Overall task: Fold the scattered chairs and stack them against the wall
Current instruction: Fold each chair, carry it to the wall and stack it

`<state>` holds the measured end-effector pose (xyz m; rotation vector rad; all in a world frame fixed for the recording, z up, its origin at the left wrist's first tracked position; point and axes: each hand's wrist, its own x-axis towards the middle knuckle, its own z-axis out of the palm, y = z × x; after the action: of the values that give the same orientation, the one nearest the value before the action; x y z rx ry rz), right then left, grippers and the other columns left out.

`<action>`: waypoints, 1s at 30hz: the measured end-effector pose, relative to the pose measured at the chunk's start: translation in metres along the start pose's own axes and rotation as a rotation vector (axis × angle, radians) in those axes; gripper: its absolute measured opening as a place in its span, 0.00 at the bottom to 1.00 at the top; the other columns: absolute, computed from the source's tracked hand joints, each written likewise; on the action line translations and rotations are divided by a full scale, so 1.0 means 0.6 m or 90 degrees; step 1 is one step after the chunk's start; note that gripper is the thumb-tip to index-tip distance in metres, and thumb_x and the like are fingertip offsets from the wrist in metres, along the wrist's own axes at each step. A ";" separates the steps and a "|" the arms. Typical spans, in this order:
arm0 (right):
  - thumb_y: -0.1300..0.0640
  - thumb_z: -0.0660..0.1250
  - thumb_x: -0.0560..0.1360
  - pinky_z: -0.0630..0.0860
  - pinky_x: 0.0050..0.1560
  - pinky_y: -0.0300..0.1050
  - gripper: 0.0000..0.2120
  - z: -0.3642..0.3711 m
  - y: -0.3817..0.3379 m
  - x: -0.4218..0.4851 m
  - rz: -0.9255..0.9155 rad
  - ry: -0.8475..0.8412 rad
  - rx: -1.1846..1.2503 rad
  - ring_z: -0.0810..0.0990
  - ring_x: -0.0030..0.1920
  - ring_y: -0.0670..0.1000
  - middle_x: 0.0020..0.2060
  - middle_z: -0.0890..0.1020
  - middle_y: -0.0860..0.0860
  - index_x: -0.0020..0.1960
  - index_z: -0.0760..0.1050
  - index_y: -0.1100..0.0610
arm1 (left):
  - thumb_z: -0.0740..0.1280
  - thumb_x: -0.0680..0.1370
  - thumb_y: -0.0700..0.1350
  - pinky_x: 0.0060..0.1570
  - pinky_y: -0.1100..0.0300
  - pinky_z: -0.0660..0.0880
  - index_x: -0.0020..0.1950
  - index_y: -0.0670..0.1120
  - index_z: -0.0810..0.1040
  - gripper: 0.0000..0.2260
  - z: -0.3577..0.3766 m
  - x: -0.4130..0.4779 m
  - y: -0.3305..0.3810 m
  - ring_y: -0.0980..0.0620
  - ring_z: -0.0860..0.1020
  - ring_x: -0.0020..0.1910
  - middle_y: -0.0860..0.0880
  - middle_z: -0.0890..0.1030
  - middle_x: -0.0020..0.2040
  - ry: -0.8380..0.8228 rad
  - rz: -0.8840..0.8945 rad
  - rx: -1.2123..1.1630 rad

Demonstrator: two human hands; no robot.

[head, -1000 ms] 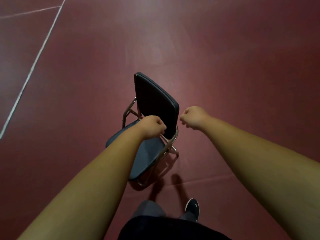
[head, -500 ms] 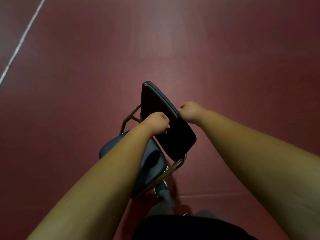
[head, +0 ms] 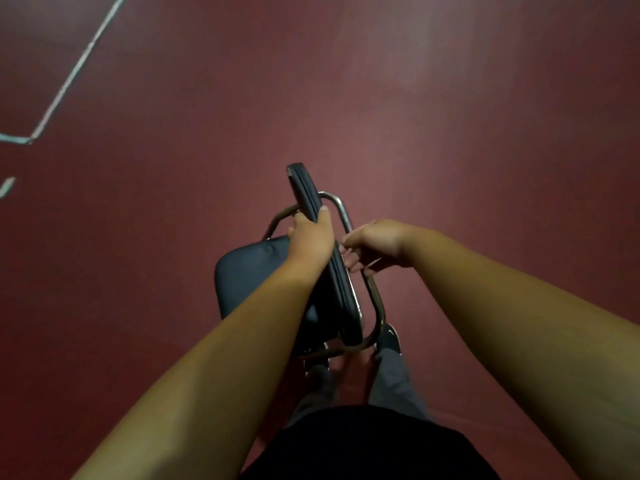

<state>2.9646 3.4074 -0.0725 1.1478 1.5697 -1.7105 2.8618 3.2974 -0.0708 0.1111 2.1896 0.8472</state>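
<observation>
Head view: both hands on the chair, centre frame.

I see the folding chair (head: 249, 277) at frame centre over the dark red floor (head: 450, 133), its dark backrest (head: 302, 188) edge-on and tilted close to the seat. Left hand (head: 311, 237) grips the backrest's top edge, thumb over the near side, fingers wrapped round the far side. Right hand (head: 375, 242), just right of it, curls its fingers round the metal frame tube (head: 377, 303). A dark shoe (head: 389, 337) sits just below the frame's lower bend. White floor line (head: 69, 77) runs through the upper left of the frame.
</observation>
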 end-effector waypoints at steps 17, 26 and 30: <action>0.53 0.75 0.76 0.74 0.36 0.45 0.34 0.036 0.098 0.215 0.041 0.193 -0.110 0.78 0.52 0.57 0.58 0.77 0.60 0.74 0.66 0.68 | 0.50 0.85 0.62 0.54 0.52 0.72 0.65 0.47 0.82 0.27 -0.073 0.023 -0.114 0.49 0.79 0.54 0.49 0.82 0.57 0.279 -0.038 -0.047; 0.45 0.69 0.78 0.77 0.62 0.57 0.29 0.034 0.126 0.220 0.112 0.127 0.012 0.79 0.62 0.64 0.65 0.78 0.62 0.72 0.73 0.61 | 0.51 0.86 0.61 0.47 0.53 0.75 0.58 0.47 0.81 0.25 -0.067 0.021 -0.112 0.53 0.79 0.48 0.52 0.81 0.50 0.266 -0.015 -0.061; 0.43 0.68 0.79 0.80 0.60 0.56 0.23 0.046 0.115 0.212 0.121 0.132 0.020 0.80 0.54 0.59 0.62 0.80 0.61 0.64 0.75 0.60 | 0.51 0.86 0.61 0.44 0.53 0.72 0.57 0.45 0.81 0.25 -0.066 0.017 -0.121 0.52 0.79 0.47 0.51 0.80 0.48 0.258 0.019 -0.070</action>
<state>2.9546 3.3877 -0.2183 1.4806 1.5014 -1.5380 2.8405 3.2229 -0.1020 -0.0923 2.5122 1.0807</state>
